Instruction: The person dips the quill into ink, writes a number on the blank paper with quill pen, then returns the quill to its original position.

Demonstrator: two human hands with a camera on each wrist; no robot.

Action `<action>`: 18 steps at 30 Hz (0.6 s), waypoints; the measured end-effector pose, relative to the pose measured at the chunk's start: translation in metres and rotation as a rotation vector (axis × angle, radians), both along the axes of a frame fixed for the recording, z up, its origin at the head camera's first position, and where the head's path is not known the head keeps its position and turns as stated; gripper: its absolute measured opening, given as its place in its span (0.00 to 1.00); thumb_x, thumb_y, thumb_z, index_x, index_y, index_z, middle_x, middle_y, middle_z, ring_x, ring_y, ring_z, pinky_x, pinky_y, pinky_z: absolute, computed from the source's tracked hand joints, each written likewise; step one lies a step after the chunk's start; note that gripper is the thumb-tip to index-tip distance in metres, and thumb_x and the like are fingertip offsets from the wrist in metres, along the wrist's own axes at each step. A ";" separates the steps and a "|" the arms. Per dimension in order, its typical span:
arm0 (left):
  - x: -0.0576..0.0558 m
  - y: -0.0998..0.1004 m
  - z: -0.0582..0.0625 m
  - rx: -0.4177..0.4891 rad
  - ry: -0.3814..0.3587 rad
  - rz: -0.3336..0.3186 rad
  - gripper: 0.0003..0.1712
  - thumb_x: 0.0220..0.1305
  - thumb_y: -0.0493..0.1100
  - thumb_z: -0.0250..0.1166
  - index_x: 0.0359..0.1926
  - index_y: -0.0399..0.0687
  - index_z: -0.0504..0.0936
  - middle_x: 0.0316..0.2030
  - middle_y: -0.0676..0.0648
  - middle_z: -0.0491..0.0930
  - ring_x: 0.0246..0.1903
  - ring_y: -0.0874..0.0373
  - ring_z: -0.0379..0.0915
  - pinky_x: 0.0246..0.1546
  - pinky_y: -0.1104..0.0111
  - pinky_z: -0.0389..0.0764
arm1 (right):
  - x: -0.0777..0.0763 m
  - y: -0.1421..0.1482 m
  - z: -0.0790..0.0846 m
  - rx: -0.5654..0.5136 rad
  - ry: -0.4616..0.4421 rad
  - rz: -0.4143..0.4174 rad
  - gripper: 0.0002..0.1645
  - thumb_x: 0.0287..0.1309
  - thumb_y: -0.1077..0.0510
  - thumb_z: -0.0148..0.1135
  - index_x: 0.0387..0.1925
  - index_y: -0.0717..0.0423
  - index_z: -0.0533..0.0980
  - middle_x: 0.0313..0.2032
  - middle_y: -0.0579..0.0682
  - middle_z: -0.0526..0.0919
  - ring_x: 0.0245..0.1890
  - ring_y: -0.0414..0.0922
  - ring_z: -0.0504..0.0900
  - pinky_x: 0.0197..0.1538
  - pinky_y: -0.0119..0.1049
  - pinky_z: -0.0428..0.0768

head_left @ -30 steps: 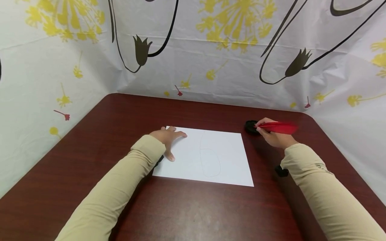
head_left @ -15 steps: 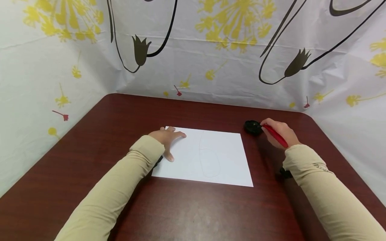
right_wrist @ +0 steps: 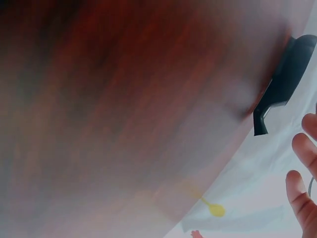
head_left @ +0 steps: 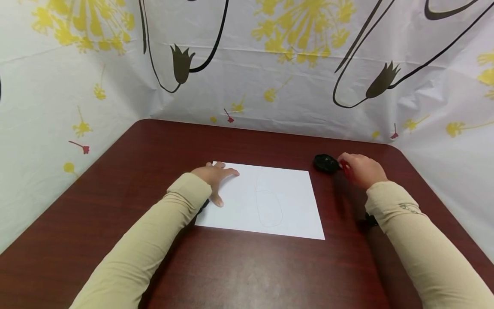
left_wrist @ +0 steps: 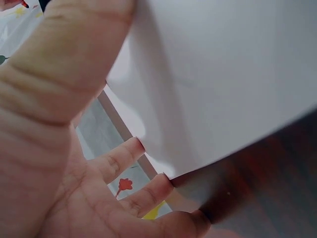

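Observation:
My left hand (head_left: 216, 182) rests with fingers spread on the left edge of a white sheet of paper (head_left: 285, 201). In the left wrist view, its fingertips lie along the sheet's margin. Faint thin lines cross the paper: a long curve with a rounded loop below. To the right of the sheet, my right hand (head_left: 364, 169) holds a slim red pencil-like thing (head_left: 347, 171), mostly hidden by the hand. Its fingertips are close to a round black dish-like thing (head_left: 325, 163), whose short angled tab (right_wrist: 260, 126) points toward the fingers in the right wrist view.
The dark red-brown table (head_left: 247, 270) carries the paper and the black thing. A white curtain (head_left: 247, 98) with yellow, red and dark plant prints hangs behind it and along the sides. A dark wrist strap piece (head_left: 371, 220) shows under the right cuff.
My right hand has drawn back slightly to the right of the black thing. The red thing has swung from pointing right to lying under the hand. The left hand stays on the paper.

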State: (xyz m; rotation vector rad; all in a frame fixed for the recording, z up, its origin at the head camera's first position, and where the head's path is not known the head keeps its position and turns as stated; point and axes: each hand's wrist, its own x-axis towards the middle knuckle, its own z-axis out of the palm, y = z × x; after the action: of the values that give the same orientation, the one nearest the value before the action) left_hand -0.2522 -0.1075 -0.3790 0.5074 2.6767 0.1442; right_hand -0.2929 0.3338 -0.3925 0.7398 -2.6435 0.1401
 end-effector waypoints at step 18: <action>-0.005 0.000 -0.004 -0.001 -0.013 0.015 0.59 0.42 0.52 0.81 0.73 0.71 0.57 0.73 0.42 0.51 0.68 0.39 0.47 0.52 0.45 0.72 | -0.014 0.012 -0.003 0.085 -0.130 -0.067 0.14 0.54 0.72 0.59 0.41 0.57 0.78 0.36 0.59 0.83 0.36 0.55 0.81 0.31 0.52 0.77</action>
State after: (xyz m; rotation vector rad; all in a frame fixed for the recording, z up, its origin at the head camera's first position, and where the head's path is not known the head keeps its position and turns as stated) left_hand -0.2567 -0.1071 -0.3828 0.4842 2.6680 0.1504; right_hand -0.3071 0.3459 -0.3960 0.6898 -2.8092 0.0599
